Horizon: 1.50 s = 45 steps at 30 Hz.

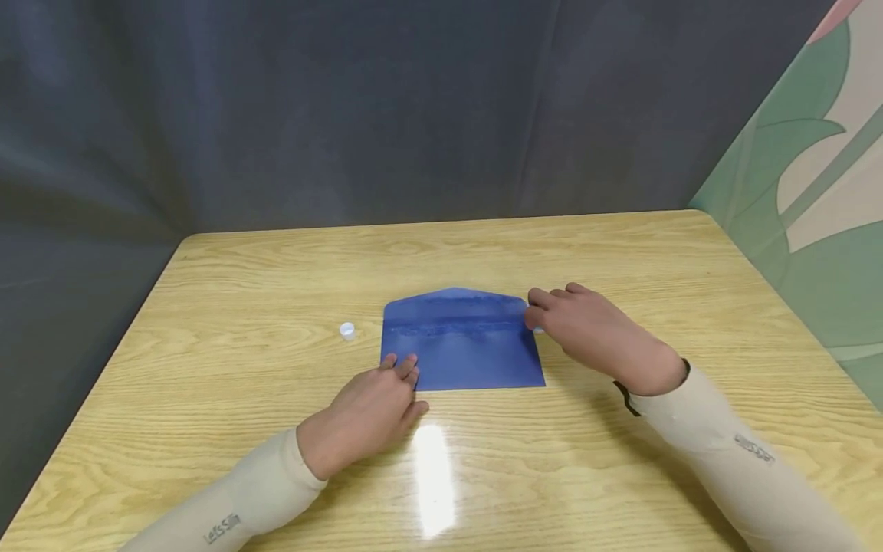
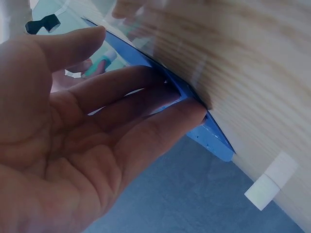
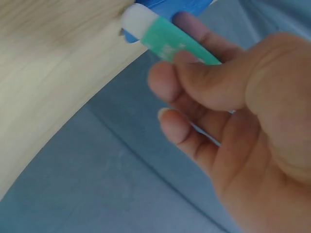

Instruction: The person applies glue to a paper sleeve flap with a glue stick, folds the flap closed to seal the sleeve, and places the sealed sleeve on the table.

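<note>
A blue envelope point(image 1: 476, 360) lies on the wooden table, its flap point(image 1: 451, 308) opened away from me. Wet-looking streaks run along the fold and the flap. My left hand point(image 1: 372, 414) rests its fingertips on the envelope's near left corner, thumb off to the side; the left wrist view shows these fingers point(image 2: 150, 128) extended against the paper. At the flap's right end, my right hand point(image 1: 596, 337) holds a green and white glue stick point(image 3: 180, 41) between thumb and fingers. The glue stick's white end overlaps the blue paper point(image 3: 182, 7) in the right wrist view.
A small white cap point(image 1: 347, 330) stands on the table just left of the envelope. Dark cloth point(image 1: 386, 115) hangs behind the table and along its left side. Patterned green and pink fabric point(image 1: 821, 230) borders the right edge.
</note>
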### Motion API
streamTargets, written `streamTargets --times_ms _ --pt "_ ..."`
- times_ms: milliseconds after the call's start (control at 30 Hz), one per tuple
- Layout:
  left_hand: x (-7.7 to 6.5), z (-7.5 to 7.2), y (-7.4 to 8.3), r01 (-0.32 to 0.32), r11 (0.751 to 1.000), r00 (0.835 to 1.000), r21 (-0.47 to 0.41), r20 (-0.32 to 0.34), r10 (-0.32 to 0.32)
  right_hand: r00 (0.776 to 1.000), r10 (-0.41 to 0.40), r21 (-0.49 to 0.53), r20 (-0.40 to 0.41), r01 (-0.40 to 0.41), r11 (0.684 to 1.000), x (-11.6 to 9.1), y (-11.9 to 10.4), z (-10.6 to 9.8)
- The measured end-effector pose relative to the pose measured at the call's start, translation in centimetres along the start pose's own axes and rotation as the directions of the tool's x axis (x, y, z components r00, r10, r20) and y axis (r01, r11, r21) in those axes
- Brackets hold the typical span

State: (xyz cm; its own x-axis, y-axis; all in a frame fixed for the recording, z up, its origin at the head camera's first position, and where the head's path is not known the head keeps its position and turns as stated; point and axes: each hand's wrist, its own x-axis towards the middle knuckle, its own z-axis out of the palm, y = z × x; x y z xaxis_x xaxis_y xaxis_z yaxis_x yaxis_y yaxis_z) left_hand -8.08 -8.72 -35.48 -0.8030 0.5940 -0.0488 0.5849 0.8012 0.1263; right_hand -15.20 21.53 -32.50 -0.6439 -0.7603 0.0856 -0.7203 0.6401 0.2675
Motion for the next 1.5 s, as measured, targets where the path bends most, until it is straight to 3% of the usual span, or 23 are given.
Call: streamTargets --times_ms 200,400,667,900,1033,1200,1400,1500 --pt "0.0 -0.1 -0.1 0.000 1.000 1.000 0.004 -0.005 0.000 0.996 0.013 0.065 -0.084 -0.008 0.998 -1.2 0.8 0.2" --pt "-0.1 0.0 0.0 -0.004 1.000 1.000 -0.006 -0.018 0.003 0.982 -0.029 0.146 -0.185 0.057 0.988 -1.5 0.6 1.1" --pt "0.2 -0.1 -0.2 -0.013 1.000 1.000 -0.008 -0.023 0.013 0.914 -0.094 0.168 -0.394 0.172 0.971 -1.0 -0.4 1.7" --pt "0.1 0.1 0.1 0.024 1.000 1.000 -0.005 0.012 -0.023 0.870 -0.145 0.154 -0.472 0.244 0.958 -0.8 -1.4 2.0" --pt "-0.1 0.1 0.3 0.034 0.999 0.999 -0.011 0.006 -0.034 0.869 -0.093 0.249 -0.485 0.240 0.938 -0.9 -1.8 2.1" --pt "0.0 0.3 0.1 0.001 0.998 0.998 -0.057 -0.070 -0.005 0.892 -0.015 0.405 -0.451 0.220 0.888 -1.0 -2.3 2.2" --pt "0.2 0.4 -0.3 -0.008 0.998 0.988 -0.068 -0.153 -0.003 0.908 0.035 0.461 -0.417 0.178 0.869 -0.9 -2.5 2.0" --pt "0.3 0.1 -0.4 -0.015 0.998 0.976 -0.064 -0.219 0.001 0.918 0.058 0.496 -0.392 0.158 0.854 -0.8 -2.6 1.7"
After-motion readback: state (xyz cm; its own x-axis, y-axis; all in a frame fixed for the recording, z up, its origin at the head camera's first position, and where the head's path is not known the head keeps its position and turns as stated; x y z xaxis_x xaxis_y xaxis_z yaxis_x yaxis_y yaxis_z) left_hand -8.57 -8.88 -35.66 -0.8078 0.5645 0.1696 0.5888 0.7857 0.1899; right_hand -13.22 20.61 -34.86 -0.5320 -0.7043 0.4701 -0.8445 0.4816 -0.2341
